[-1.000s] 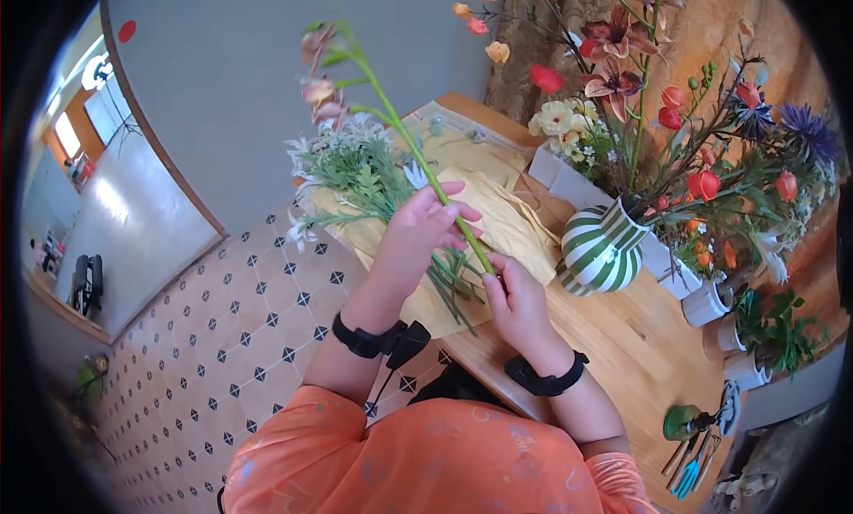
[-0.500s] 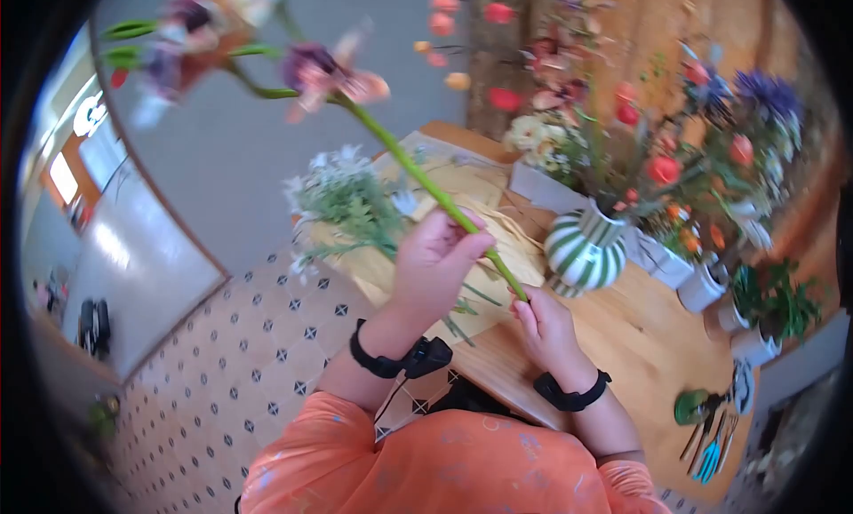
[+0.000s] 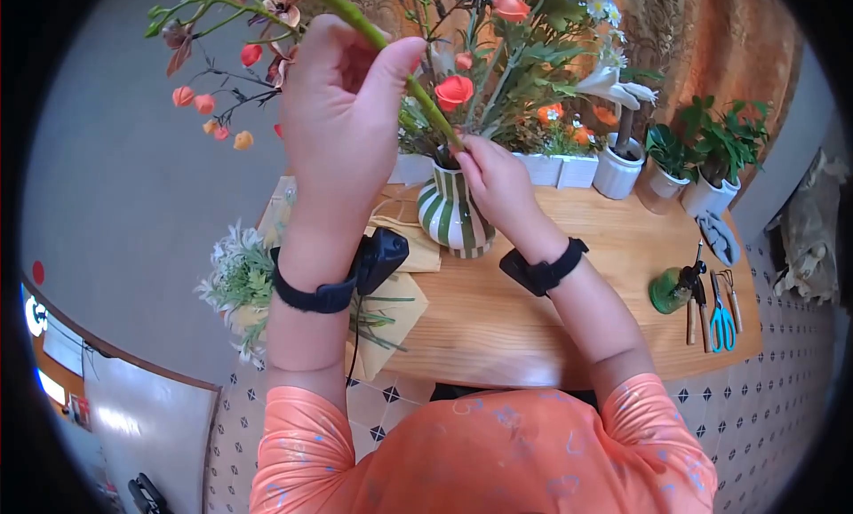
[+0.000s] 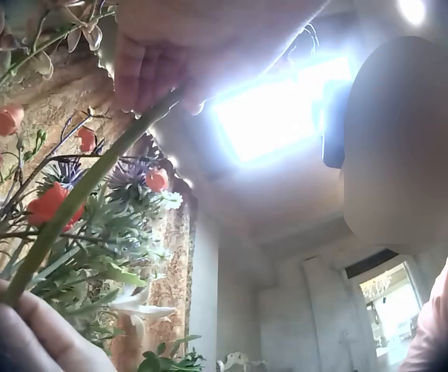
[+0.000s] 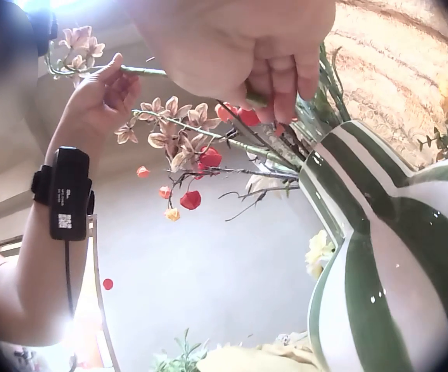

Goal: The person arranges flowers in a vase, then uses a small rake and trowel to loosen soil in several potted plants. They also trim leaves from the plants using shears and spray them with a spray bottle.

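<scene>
Near the striped vase (image 3: 457,215), hands (image 3: 345,127) (image 3: 500,180) grip a stem (image 3: 434,113).

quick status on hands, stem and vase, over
Left hand and right hand both gripping green stem. Its lower end outside striped vase. Other stems crowd the vase mouth.

No words or numbers can be read, but the black box (image 5: 70,194) on the person's left wrist (image 5: 62,133) has a square white code (image 5: 65,222) and tiny white marks (image 5: 67,192), too small to make out.
</scene>
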Motion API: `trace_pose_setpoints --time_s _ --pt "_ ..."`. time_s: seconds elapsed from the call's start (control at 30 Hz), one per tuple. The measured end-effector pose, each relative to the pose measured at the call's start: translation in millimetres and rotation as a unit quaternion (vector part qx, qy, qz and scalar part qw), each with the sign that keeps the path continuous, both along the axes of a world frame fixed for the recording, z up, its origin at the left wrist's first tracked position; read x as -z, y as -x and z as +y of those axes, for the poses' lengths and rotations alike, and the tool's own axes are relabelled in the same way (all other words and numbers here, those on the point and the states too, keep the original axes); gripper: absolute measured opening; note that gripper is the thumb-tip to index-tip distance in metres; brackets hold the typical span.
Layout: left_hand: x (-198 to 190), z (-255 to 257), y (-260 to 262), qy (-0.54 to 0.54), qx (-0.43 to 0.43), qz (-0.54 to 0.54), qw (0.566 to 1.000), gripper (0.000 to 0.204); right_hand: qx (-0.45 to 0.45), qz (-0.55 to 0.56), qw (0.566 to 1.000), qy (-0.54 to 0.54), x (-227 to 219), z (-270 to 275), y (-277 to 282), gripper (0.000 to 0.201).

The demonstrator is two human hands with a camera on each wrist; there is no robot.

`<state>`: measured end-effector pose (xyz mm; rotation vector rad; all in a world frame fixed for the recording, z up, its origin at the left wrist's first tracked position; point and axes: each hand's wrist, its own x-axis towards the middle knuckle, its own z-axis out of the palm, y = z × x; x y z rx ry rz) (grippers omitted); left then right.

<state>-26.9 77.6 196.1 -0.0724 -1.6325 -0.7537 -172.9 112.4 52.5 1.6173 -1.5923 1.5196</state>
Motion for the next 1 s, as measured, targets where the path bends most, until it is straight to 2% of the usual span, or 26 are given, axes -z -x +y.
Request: trace_pose_setpoints --time_s 0.03,0.1,0.17,0.3,0.37,0.43,0.5,0.63,0.7,0.77,0.83,0.87,0.93,1.0 --pt "2.3 -1.4 5.3 -0.001 -0.001 0.0 1.0 0.014 -0.02 -0.022 0.999 -0.02 0.3 -4.3 1.2 0.015" --pt "8.5 -5.6 14.4 0.0 -0.07 -0.042 0.997 0.015 -0.003 -0.021 0.998 -0.059 2.0 -8.1 1.8 0.016" --pt "14.6 -16.1 21.6 0.013 -0.078 -0.042 0.996 0.016 0.008 0.013 0.998 -0.056 6.1 -10.0 1.7 0.017" --pt "17.6 -25.9 25.7 0.052 -0.128 -0.047 0.989 0.021 -0.013 0.004 1.0 -0.023 8.7 -9.5 0.4 0.018" --pt "11.2 -19.8 23.4 0.03 -0.143 -0.118 0.982 0.018 -0.023 -0.035 0.998 -0.055 4.7 -9.6 1.4 0.017" --pt "11.0 -26.3 29.7 0.028 -0.14 -0.104 0.984 0.017 -0.032 -0.045 0.997 -0.057 0.1 -9.4 5.0 0.018" --pt "10.8 -28.6 31.6 0.082 -0.197 -0.115 0.97 0.018 -0.028 -0.014 0.995 -0.092 -1.2 -10.8 9.3 0.018" --pt "20.4 -42.5 38.7 0.08 -0.214 -0.11 0.967 0.024 -0.024 -0.006 0.992 -0.122 -1.6 -11.5 11.6 0.018" --pt "24.1 -46.2 38.5 0.082 -0.243 -0.215 0.942 0.025 -0.033 -0.005 0.992 -0.118 -2.5 -12.1 12.8 0.017" --pt "25.4 -47.9 39.6 0.08 -0.244 -0.244 0.935 0.028 -0.021 -0.01 0.99 -0.138 -8.8 -9.8 10.2 0.016" --pt "29.6 -43.1 41.7 0.096 -0.261 -0.346 0.896 0.028 -0.009 -0.017 0.987 -0.159 -14.4 -8.5 7.2 0.016" --pt "33.1 -42.0 43.4 0.078 -0.227 -0.359 0.902 0.028 0.015 0.006 0.987 -0.157 -16.5 -8.7 6.2 0.017" --pt "42.2 -40.1 48.4 0.087 -0.237 -0.356 0.9 0.026 0.038 0.03 0.986 -0.157 -15.7 -11.2 8.2 0.019" --pt "47.4 -35.9 51.2 0.087 -0.246 -0.357 0.897 0.026 0.035 0.064 0.991 -0.109 -11.1 -16.1 13.7 0.027"
